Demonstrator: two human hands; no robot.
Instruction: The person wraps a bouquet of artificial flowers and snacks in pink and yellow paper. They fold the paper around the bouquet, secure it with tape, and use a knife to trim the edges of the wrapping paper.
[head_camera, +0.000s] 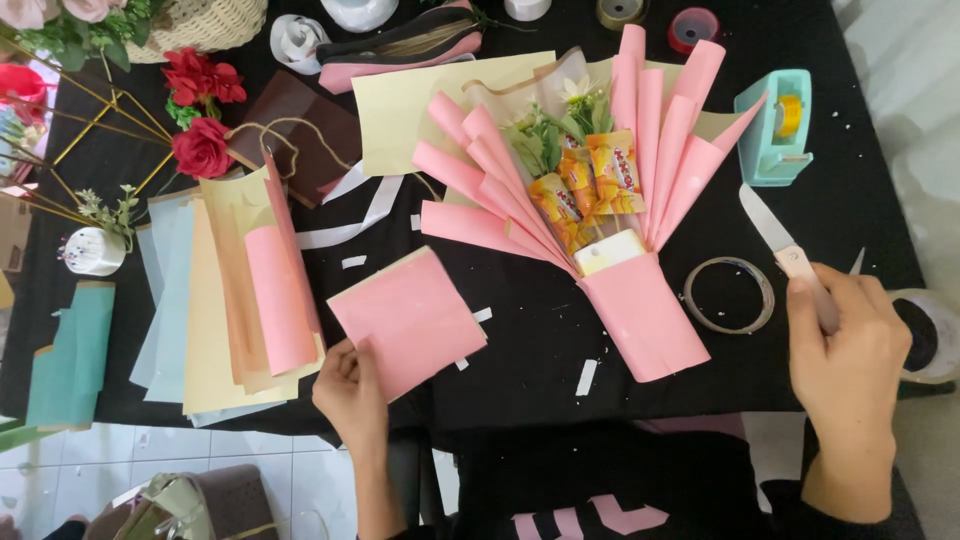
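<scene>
Where the black table runs off to the left, one fanned stack of paper sheets lies within easy reach, cream and pale blue with one rolled pink sheet on top. Just right of it, near the front edge, the left hand pinches the near corner of one folded pink square, fingers clamped on it so it lies flat on the table. In the middle, one pink bouquet lies on its side, its cones fanned out towards the far side around three orange snack packets. One clear tape ring sits beside its wrap. Far right, the right hand grips one knife, fist closed around the handle, blade pointing away, near one teal tape dispenser.
</scene>
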